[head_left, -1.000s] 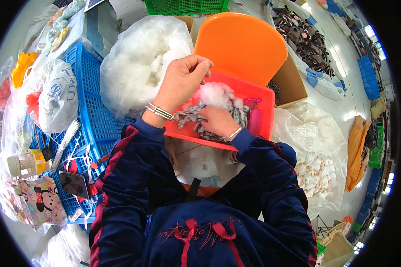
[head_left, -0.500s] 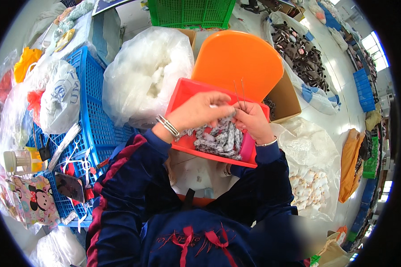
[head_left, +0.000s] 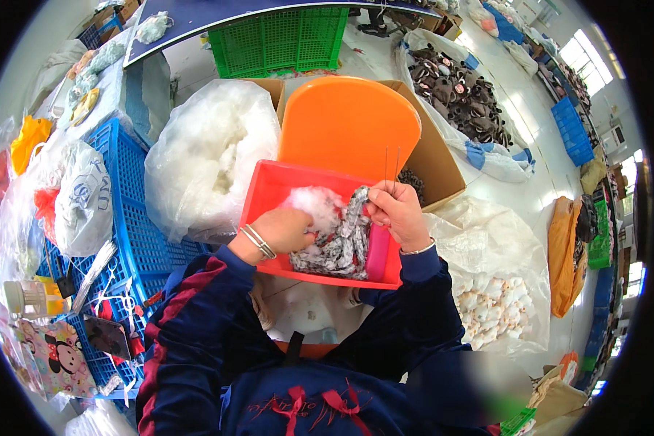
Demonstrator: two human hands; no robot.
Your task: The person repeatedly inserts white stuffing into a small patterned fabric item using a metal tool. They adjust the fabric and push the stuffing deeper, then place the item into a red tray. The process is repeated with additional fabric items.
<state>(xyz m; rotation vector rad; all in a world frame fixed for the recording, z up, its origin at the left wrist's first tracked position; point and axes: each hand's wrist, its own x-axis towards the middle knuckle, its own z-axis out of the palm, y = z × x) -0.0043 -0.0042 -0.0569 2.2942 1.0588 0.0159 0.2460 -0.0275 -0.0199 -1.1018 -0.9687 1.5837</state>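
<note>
Parted now, after coming together over the red tray (head_left: 266, 190) 0.5 s ago. Down at the tray's left part with the left hand (head_left: 283, 230), by the near edge of the white fluff (head_left: 316, 203); up at the right side with the right hand (head_left: 400, 211). Shows the fluff uncovered again, hidden behind the hands 0.5 s ago.

Holds in the right hand, thumb pressed to bent fingers, the upper end of a grey fuzzy strip (head_left: 354, 207). Hangs from that pinch inside the tray's right half, down to the pile of grey fuzzy pieces (head_left: 338, 251); cannot tell whether joined to the pile or just lying against it. Keeps 2 thin needles (head_left: 386, 167) nearly upright above the same fingers, as 0.5 s ago. Curls the left fingers inward, tips partly hidden; cannot tell whether gripping any fluff.

Suggests a split of the work: strip and needles kept in hand on the right, attention turned to the fluff on the left. Seems to leave little reach between, with fluff just beside the strip. Leaves the pink object (head_left: 378, 253) at the tray's right end, touched by neither hand.
</note>
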